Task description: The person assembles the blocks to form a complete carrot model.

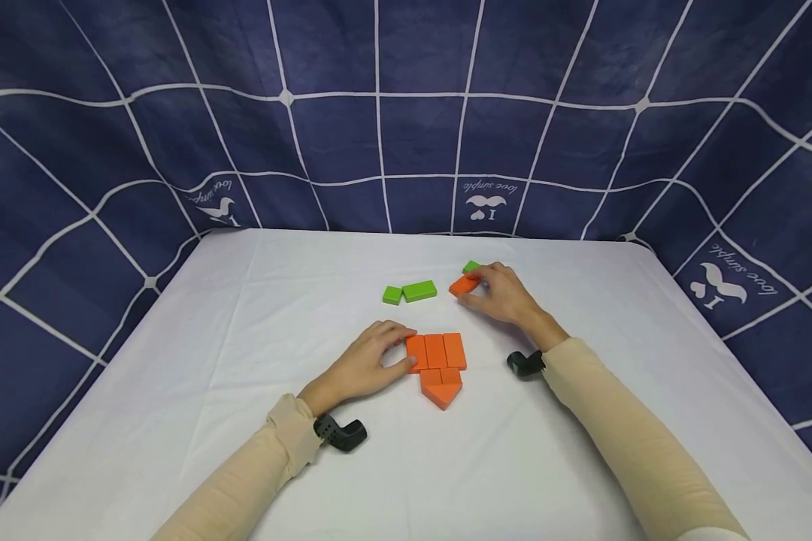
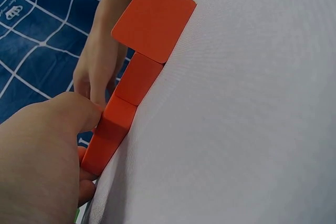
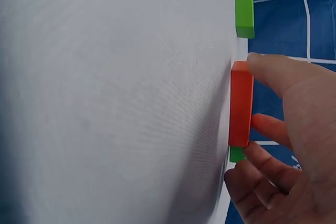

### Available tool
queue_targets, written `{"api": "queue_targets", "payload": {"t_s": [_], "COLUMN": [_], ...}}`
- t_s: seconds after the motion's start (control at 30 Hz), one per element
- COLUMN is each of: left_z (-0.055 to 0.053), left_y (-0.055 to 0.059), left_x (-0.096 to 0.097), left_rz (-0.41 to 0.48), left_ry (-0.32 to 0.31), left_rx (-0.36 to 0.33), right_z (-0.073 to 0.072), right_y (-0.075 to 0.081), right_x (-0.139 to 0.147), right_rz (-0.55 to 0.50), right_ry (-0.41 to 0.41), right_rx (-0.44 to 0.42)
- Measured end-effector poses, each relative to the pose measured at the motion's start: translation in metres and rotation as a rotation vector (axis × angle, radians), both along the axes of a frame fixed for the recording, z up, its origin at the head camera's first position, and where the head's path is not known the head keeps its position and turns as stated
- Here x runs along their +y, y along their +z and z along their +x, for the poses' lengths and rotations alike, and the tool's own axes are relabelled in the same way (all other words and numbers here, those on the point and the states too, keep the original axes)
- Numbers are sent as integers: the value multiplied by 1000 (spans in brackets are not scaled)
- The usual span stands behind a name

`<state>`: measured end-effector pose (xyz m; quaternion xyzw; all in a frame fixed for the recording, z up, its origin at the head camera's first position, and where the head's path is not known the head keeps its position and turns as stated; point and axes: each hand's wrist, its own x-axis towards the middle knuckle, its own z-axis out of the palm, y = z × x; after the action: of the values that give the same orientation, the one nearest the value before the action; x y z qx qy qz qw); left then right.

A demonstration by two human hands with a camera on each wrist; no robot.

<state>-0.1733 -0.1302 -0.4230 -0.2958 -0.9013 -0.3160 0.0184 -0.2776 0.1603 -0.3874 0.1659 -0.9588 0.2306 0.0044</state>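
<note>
My left hand (image 1: 360, 362) holds the leftmost of three orange rectangular blocks (image 1: 416, 353) standing side by side, thumb at its near end and fingertips at its far end. Directly in front of that row are two small orange blocks (image 1: 431, 378) and an orange triangular block (image 1: 443, 395), its tip toward me. Farther back, my right hand (image 1: 504, 295) pinches another orange block (image 1: 463, 285) by its ends. In the right wrist view this orange block (image 3: 241, 103) appears at or just above the cloth; contact is unclear. Behind it a green block (image 1: 471, 266) is partly hidden.
A small green block (image 1: 392, 295) and a longer green block (image 1: 419, 291) lie close together behind the orange row. White cloth (image 1: 298, 293) covers the table, and a dark blue curtain (image 1: 419, 135) with white lines hangs around its back and sides.
</note>
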Motion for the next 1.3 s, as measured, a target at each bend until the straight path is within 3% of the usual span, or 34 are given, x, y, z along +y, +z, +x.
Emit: {"api": "queue_targets", "payload": {"t_s": [0.57, 0.9, 1.1, 1.3], "left_z": [0, -1, -1, -2], "left_y": [-2, -2, -1, -1], "left_x": [0, 0, -2, -3], "left_rz": [1, -13, 2, 1], "left_ry": [-6, -14, -12, -13], "left_rx": [-24, 7, 11, 10], "right_z": [-2, 0, 2, 19], "right_y": [-5, -2, 2, 8], "right_x": [-3, -2, 3, 11], "right_rz": [15, 27, 23, -78], "right_ry": [-45, -1, 67, 133], "right_rx": [-33, -1, 2, 58]}}
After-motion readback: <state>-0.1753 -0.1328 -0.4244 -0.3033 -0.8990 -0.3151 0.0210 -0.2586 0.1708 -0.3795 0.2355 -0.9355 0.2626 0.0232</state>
